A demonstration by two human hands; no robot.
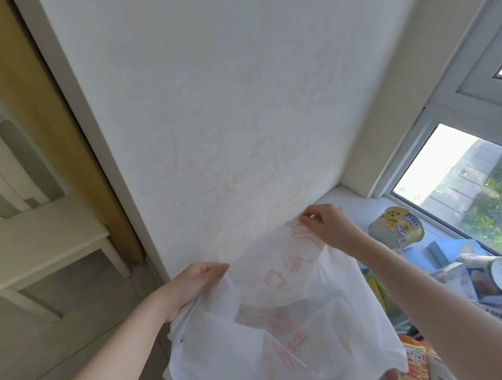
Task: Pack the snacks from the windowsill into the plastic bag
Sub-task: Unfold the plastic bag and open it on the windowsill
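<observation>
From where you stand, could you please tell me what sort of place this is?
Probably a room in a home: a white windowsill strewn with snacks such as a yellow snack tub, a window facing greenery, and a white chair.

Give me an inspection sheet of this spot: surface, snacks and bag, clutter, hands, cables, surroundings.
Surface: white windowsill, at right, under the window.
Job's things: white plastic bag, red print, held up; yellow tub on its side and blue box on the sill; orange packet lower right.
Clutter: nothing seen.
Hands: left hand and right hand each pinch the bag's top edge.
Cables: nothing seen.
Surroundings: white wall, pale chair at left.
</observation>
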